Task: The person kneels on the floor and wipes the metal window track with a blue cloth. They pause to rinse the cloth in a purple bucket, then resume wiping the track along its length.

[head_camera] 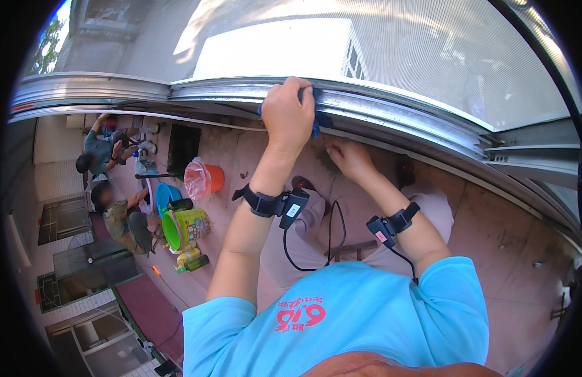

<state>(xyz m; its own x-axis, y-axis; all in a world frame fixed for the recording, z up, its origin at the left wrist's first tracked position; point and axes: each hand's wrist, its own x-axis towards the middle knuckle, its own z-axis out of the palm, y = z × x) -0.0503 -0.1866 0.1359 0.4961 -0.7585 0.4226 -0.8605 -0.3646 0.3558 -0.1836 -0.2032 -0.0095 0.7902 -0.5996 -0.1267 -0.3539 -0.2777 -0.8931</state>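
Observation:
My left hand (pixel 288 115) grips a dark blue cloth (pixel 315 125) against the aluminium window or door frame (pixel 380 109). Its fingers reach over the frame's upper edge, and the cloth shows on both sides of the hand. Below the grooved metal rail, my right hand (pixel 352 160) hangs in the air with loosely bent fingers and nothing visible in it. Behind the frame spreads a finely ribbed, see-through panel (pixel 413 56), with a bright white box-shaped unit (pixel 276 49) beyond it. Black straps with small wired devices circle both forearms.
Two people (pixel 100 148) sit low at the left. Near them stand an orange bucket (pixel 216 178) with a plastic liner, a blue basin (pixel 166 194), a green bucket (pixel 175 231) and several bottles (pixel 196 263). A stool (pixel 354 249) shows beneath me.

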